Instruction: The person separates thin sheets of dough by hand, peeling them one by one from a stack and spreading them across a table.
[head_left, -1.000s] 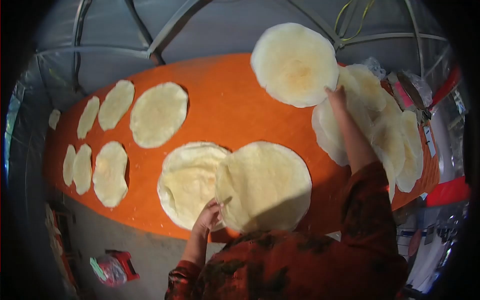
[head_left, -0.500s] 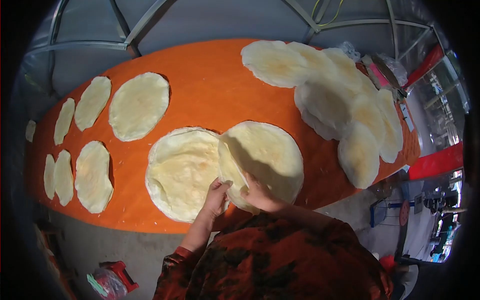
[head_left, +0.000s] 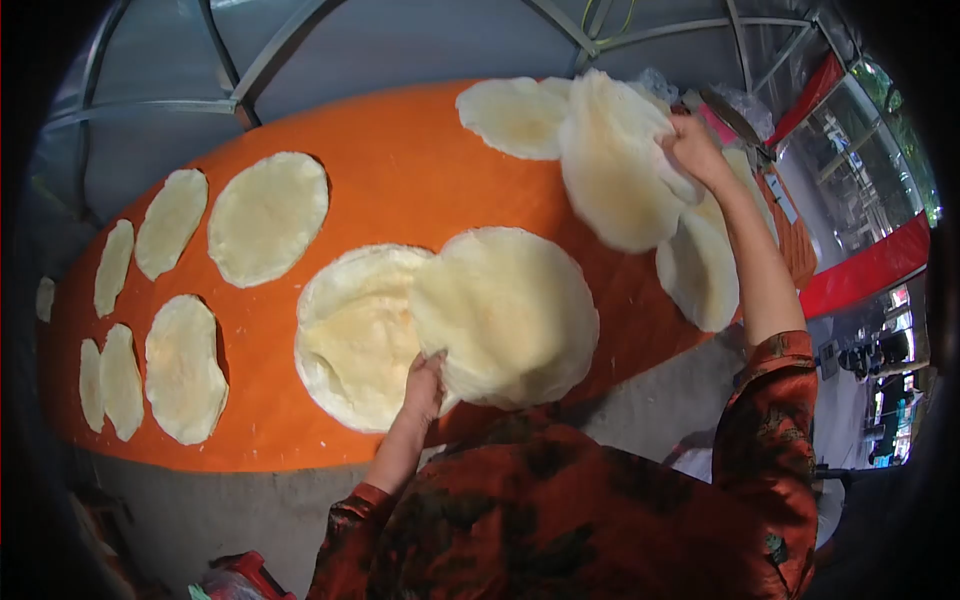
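Observation:
My left hand (head_left: 425,388) is closed at the lower left edge of a thin round flatbread (head_left: 508,310), its fingertips pinching the rim. That sheet lies flat and overlaps the right side of another round flatbread (head_left: 355,340), which has a wrinkled, folded-looking surface. At the upper right, my right hand (head_left: 692,148) grips the right edge of a pale, thin flatbread (head_left: 612,165). This one is raised, tilted and slightly blurred, partly covering the heap of thin flatbreads (head_left: 700,262) behind it.
Several flatbreads (head_left: 268,220) lie spread over the left of the orange table (head_left: 400,170). Plastic bags and other items (head_left: 745,110) sit at the far right end. A red object with plastic (head_left: 245,575) is on the floor. Metal frame bars (head_left: 240,100) run behind.
My right hand has moved from the middle flatbreads to the upper right heap and lifted one sheet. The middle sheet's folded edge now lies flat. My left hand stays at its edge.

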